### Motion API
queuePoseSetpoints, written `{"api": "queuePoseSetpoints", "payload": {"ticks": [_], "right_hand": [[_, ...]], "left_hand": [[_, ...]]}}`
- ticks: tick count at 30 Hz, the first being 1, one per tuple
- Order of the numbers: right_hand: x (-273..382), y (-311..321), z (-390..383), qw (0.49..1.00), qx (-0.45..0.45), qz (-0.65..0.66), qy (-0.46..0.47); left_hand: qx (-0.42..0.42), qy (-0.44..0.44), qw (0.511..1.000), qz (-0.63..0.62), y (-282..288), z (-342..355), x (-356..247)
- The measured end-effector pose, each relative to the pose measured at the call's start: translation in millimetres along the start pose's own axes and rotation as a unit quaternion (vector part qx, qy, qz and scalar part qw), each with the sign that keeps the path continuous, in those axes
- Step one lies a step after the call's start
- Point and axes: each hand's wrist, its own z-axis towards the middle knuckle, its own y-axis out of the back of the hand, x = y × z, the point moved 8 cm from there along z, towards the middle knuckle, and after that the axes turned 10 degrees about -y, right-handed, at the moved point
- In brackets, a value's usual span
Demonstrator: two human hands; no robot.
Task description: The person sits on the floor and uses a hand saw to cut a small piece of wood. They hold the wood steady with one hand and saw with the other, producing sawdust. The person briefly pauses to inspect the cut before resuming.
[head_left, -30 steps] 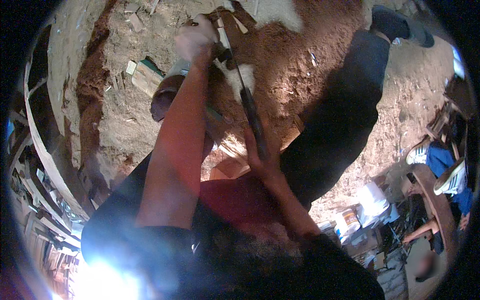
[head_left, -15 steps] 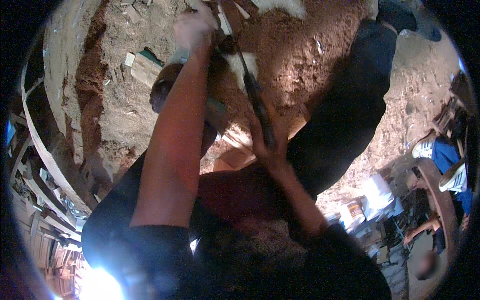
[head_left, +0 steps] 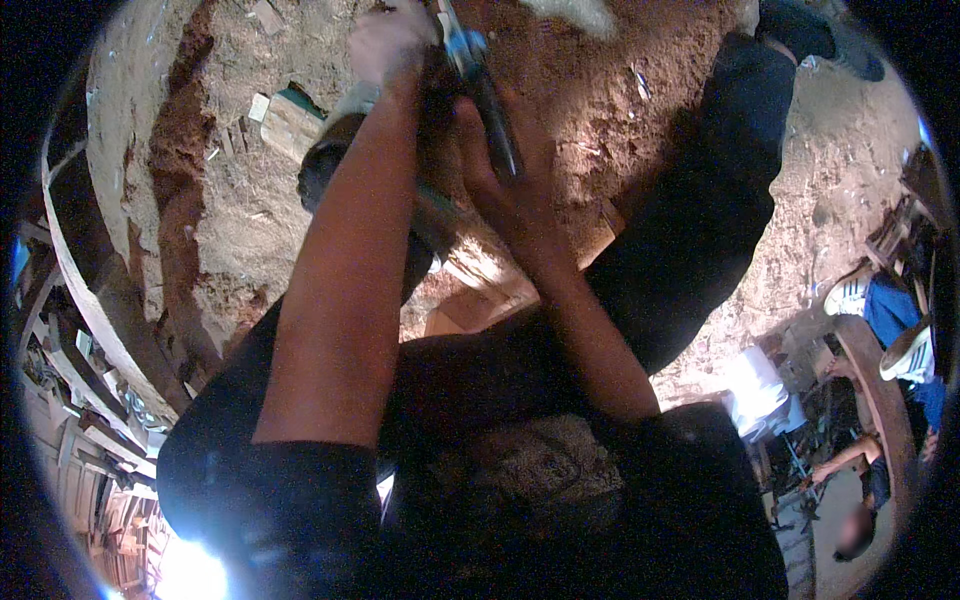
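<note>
Near the top edge, my left hand [head_left: 390,45] is closed, wrapped round something dark that it mostly hides. Just to its right, my right hand [head_left: 512,175] holds a long slim tool by its dark handle [head_left: 492,115]. The handle lies along the palm, with the thumb on its left side. A blue part shows at the handle's far end, and a pale, narrow metal piece continues past the top edge. The tool's kind and its tip cannot be made out. Under my left forearm sits a dark rounded thing [head_left: 318,170], partly covered.
Brown dusty ground [head_left: 600,110] with scraps lies ahead. A wooden block [head_left: 290,130] is left of my forearm. Near my lap is lit wood [head_left: 475,265]. At lower right are a white container [head_left: 755,385], another person's arm [head_left: 850,460] and sneakers [head_left: 908,352]. Stacked wood [head_left: 90,460] fills the lower left.
My right hand has slid forward and up with the tool's handle, close to my left hand. Less of the tool's thin length shows now. My left hand has stayed nearly in place.
</note>
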Motion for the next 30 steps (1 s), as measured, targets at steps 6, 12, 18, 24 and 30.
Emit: {"api": "queuePoseSetpoints", "payload": {"ticks": [6, 12, 18, 24, 30], "right_hand": [[-50.1, 25.5, -83.2, 1.0, 0.012, 0.014, -0.014], [-2.2, -3.1, -22.6, 0.991, 0.08, -0.016, -0.107], [-37.9, 19.4, -72.5, 0.997, 0.051, 0.027, -0.043], [-16.0, 3.3, -3.4, 0.99, 0.091, 0.083, -0.07], [-35.2, 1.9, -73.2, 0.999, 0.025, 0.032, -0.009]], "left_hand": [[0.005, 0.01, 1.0, 0.011, 2.7, 2.3, -0.2], [-0.004, 0.014, 1.0, 0.027, -1.6, 6.0, 15.1], [0.036, -0.006, 0.999, 0.009, 6.1, 17.2, 10.3], [0.052, 0.01, 0.998, 0.029, -4.1, 6.0, -2.4], [0.034, 0.025, 0.998, 0.054, -9.7, 27.4, 27.1]]}}
